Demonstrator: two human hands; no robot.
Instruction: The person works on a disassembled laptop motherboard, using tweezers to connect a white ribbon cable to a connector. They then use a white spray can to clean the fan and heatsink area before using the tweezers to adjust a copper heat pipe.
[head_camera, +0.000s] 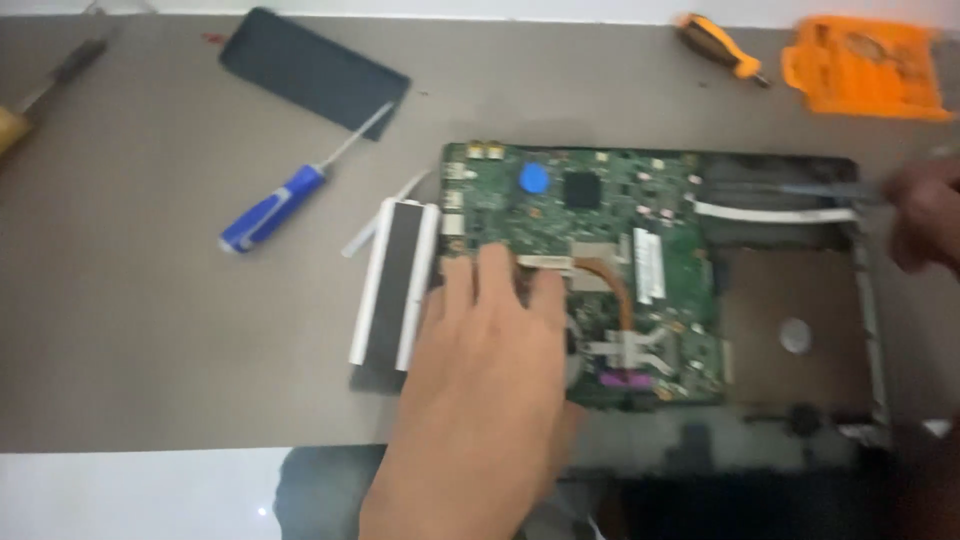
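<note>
Left hand (490, 370) flat, fingers spread, pressing on green circuit board (590, 260) in opened laptop shell (800, 300), holding nothing. Right hand (925, 215) blurred at shell's right edge, near white ribbon cable (770, 212); grip unclear. Blue screwdriver (275, 205) and dark phone (312, 72) well left of board. Orange bit case (865, 65) at far right corner.

A grey-brown table (130, 330) under soft, even light, with glossy white floor (130, 495) below.
</note>
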